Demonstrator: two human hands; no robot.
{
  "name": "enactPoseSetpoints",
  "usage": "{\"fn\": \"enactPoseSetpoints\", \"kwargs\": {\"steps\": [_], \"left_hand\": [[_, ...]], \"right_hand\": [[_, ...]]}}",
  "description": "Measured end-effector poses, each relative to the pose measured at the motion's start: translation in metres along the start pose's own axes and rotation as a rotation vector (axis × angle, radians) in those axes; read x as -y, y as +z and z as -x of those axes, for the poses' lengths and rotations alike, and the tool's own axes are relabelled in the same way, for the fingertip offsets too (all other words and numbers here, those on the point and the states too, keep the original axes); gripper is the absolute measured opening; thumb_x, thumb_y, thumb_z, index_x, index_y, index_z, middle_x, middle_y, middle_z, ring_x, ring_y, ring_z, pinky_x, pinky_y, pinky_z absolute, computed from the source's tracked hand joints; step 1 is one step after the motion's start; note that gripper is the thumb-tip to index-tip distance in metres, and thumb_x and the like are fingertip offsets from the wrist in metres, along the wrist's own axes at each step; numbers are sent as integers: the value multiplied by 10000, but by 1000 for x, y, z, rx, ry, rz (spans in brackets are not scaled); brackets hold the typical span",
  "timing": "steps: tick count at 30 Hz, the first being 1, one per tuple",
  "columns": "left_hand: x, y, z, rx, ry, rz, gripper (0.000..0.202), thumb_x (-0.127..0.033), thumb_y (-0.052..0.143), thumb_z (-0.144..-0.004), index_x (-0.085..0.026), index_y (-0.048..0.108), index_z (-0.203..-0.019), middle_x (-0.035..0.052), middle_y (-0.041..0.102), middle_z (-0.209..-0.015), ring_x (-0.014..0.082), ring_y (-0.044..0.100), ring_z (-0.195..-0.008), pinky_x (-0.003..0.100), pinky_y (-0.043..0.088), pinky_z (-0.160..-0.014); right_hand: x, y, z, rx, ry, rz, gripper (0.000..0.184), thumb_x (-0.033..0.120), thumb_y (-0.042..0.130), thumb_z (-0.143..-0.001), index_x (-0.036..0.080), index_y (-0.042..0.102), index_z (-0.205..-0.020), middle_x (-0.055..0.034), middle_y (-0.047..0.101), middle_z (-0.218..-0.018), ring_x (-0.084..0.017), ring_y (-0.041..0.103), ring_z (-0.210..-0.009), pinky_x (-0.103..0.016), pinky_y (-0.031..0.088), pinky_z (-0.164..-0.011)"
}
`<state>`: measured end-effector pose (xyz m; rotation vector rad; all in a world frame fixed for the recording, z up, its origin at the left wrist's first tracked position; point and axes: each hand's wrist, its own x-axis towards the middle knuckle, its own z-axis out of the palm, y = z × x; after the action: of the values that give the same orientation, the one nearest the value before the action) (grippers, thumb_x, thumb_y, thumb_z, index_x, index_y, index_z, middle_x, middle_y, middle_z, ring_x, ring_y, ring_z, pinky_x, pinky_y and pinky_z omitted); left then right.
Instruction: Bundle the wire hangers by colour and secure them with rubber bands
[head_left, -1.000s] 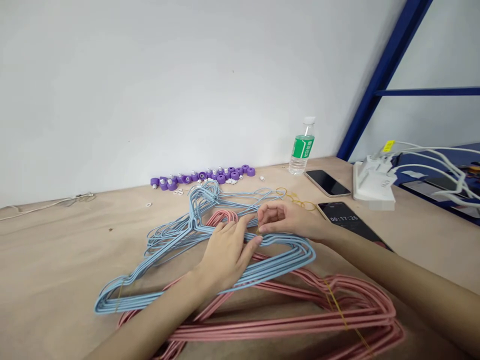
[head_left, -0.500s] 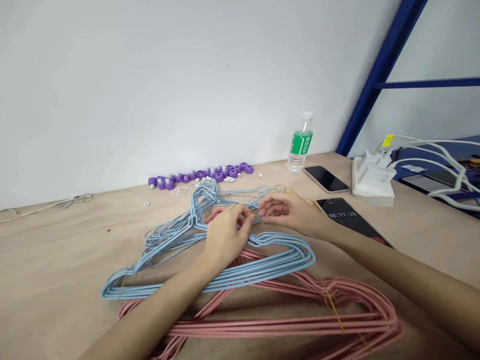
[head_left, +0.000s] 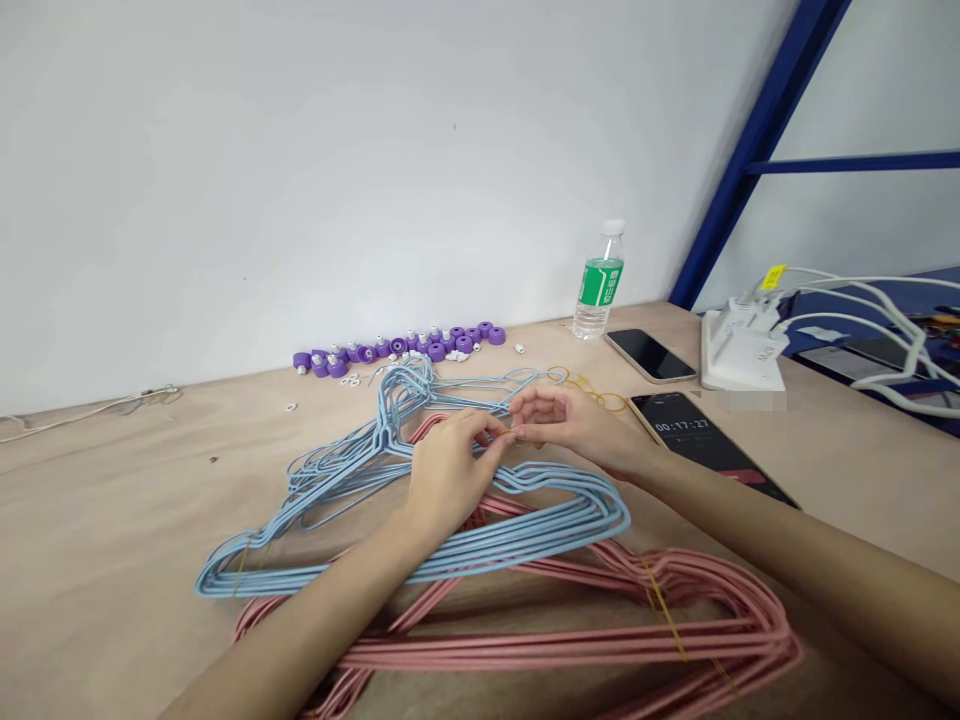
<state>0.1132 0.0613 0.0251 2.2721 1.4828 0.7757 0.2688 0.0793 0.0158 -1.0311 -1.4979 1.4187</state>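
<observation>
Wooden bench (head_left: 112, 520): we are noting the left hand (head_left: 450, 480) and right hand (head_left: 574, 425) pinching a yellow rubber band (head_left: 508, 433) above blue hangers (head_left: 525, 540) lying across pink hangers (head_left: 525, 655).

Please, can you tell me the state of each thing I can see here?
Left hand: fingertips pinching a yellow rubber band.
Right hand: curled, fingertips at the same band.
Blue wire hangers: loose stack, lying over the pink ones.
Pink wire hangers: stacked, bound by another rubber band.
Upper phone: screen dark.
Lower phone: lit, showing 00:17:27.
Water bottle: upright, capped.
</observation>
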Motion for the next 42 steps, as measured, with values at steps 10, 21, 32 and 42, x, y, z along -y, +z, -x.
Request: {"fn": "enactPoseSetpoints", "kwargs": {"steps": [10, 21, 32, 42], "left_hand": [[2, 2, -3, 3, -33, 59, 125, -159, 560, -776, -204, 671, -811, -20, 683, -751, 136, 573, -662, 231, 369, -588], [1, 2, -3, -16, -72, 75, 113, -140, 599, -746, -205, 685, -781, -24, 684, -715, 122, 571, -638, 208, 371, -568], [2, 5, -4, -7, -68, 38, 121, -148, 580, -754, -212, 681, -778, -29, 681, -713, 136, 570, -629, 229, 355, -557], [2, 4, -4, 8, -74, 36, 132, -150, 574, -760, -224, 679, -792, -30, 691, -748, 140, 584, -656, 238, 381, -581]], "right_hand": [[-6, -2, -3, -57, -127, 73, 243, 260, 688, -529, 166, 533, -691, 38, 527, -657, -110, 518, -666, -296, 436, -706], [-13, 0, -4, -89, -172, 37, 190, 242, 671, -540, 179, 545, -668, 15, 598, -671, -120, 592, -662, -277, 491, -667], [-20, -4, -5, -45, -388, 160, 93, 241, 642, -647, 179, 642, -716, -22, 661, -751, -139, 613, -711, -289, 513, -684], [-24, -12, -10, -72, -643, 440, 83, 160, 570, -730, 185, 647, -713, -30, 665, -742, -132, 601, -714, -277, 485, -689]]}}
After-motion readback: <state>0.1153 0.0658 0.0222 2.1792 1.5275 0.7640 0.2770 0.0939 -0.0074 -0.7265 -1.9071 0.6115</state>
